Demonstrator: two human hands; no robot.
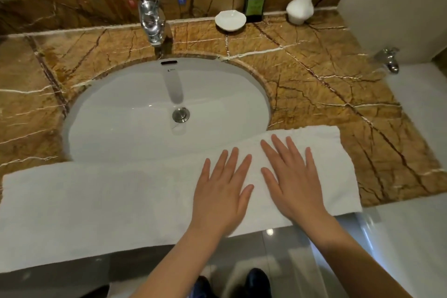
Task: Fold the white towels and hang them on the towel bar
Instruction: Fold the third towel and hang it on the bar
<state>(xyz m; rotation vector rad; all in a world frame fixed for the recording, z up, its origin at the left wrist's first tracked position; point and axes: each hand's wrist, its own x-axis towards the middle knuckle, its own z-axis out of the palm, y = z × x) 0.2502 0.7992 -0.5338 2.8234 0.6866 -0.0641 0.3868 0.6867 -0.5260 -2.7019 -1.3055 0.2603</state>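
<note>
1. The white towel [96, 201] lies as one long strip along the front edge of the bench [338, 94]. Its far edge covers the near rim of the sink [121, 116]. The long axis runs left to right, with the right end angled a bit away from the person.
2. Left hand [221, 193] and right hand [291, 184] sit side by side on it, palms down, fingers straight and spread. There's no grip on anything, they're just pressing flat on the cloth.
3. The bit that matters is that both hands are on the right part of the strip. The right end is just past the right hand, while the long stretch runs off well to the left of the left hand.
4. My guess is the next fold goes end to end, so the left hand is the nearer one for that far left end, and it's a reach.
5. No towel bar in view, so I can't say which way the hang goes.
</note>
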